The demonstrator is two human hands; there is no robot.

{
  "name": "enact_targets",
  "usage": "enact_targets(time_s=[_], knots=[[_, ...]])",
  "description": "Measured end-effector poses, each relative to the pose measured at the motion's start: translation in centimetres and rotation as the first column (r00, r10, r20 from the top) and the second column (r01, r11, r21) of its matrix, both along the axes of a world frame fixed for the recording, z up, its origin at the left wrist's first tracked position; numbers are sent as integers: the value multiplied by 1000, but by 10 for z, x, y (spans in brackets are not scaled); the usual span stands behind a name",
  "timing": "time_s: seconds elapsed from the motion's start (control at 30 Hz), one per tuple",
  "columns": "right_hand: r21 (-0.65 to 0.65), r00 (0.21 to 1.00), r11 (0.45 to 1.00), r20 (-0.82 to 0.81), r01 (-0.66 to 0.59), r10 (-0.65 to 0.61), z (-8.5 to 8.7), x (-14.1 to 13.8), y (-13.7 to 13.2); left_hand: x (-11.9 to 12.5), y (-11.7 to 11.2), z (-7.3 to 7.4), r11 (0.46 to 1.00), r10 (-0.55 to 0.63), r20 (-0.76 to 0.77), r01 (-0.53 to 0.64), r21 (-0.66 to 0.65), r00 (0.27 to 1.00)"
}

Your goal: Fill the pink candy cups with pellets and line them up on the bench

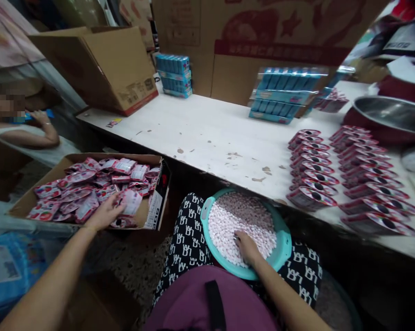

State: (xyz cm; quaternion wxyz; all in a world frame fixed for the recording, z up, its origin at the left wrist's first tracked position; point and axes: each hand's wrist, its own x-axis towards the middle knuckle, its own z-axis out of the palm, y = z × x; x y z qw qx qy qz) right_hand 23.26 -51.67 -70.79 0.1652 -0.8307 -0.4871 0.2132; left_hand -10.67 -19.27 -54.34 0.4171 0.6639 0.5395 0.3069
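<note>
1. You're resting your L hand (106,212) on the pink-and-red foil sachets (86,188) in a shallow open brown cardboard box (156,207). Fingers are spread & touching the edge of one sachet; can't tell if it has hold of it.
2. You're holding your R hand (247,248) down in the small pale pink-and-white oval candies (238,220), fingers part-buried & curled. Can't tell if it's gripping any.
3. The candies are lying heaped in a round teal plastic basin (286,243) w/ side handles, which is sitting on your lap, on black trousers w/ white lettering (190,230).
4. A long white chipped table (200,133) is running ahead of you, just past the basin. Two rows of red-and-white plastic packs (313,170) are standing on it at the R, near a steel bowl w/ a red outside (390,115).
5. Stacks of blue shrink-wrapped packs (283,94) are sitting on the table's far side, beside a brown cardboard carton w/ open flaps (100,69).
6. A co-worker's arm (42,133) is bending up at the far L, well apart from your hands.
</note>
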Motion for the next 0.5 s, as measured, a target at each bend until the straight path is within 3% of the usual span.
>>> enact_targets(time_s=[0.07, 0.13, 0.2, 0.3, 0.37, 0.43, 0.5], knots=[[8, 998, 1000, -56, 25, -25, -4, -5, 7, 8, -21, 16, 990, 0, 173, 25, -142, 985], [24, 993, 999, -111, 37, -34, -4, -3, 5, 33, -54, 24, 962, 10, 325, 79, -261, 946], [45, 987, 998, -153, 47, -40, 4, 4, -4, 68, -91, 22, 925, 6, 443, 163, -343, 896], [91, 980, 994, -193, 58, -40, 29, 19, -25, 123, -133, 5, 866, -43, 557, 309, -394, 830], [138, 972, 989, -233, 58, -24, 54, 30, -40, 154, -150, -10, 862, -182, 509, 386, -329, 841], [178, 965, 983, -261, 48, 0, 82, 38, -51, 179, -160, -25, 875, -373, 361, 454, -171, 855], [186, 968, 982, -249, 15, 32, 109, 43, -58, 199, -168, -39, 850, -514, 198, 527, -15, 835]])
